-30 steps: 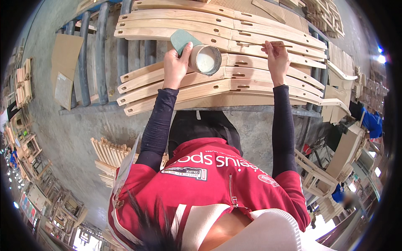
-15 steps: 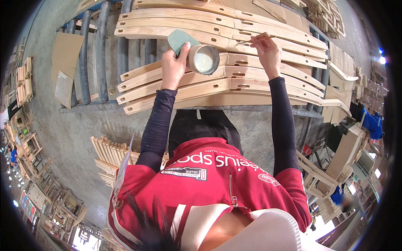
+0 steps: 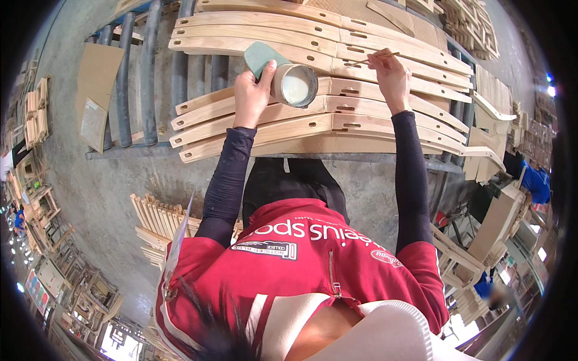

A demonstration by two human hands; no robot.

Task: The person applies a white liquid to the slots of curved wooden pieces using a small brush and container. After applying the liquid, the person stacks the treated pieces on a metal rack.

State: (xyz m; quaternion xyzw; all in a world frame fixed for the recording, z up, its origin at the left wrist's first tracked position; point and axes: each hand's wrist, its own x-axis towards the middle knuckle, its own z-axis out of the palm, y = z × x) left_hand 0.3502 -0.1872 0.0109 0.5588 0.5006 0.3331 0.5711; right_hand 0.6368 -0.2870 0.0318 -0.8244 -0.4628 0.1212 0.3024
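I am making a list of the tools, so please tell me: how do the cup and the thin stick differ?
The cup is wide and round; the stick is slender.
The cup contains a whitish substance; the stick is no container.
The cup is in the left hand, the stick in the right hand.
Both are held over wooden pieces.

The red jacket (image 3: 355, 283) bore large white lettering (image 3: 294, 228) across its chest, with a line of much smaller white letters alongside. A rectangular lettered patch (image 3: 265, 249) sat toward the wearer's left, an oval script emblem (image 3: 386, 258) toward the right.
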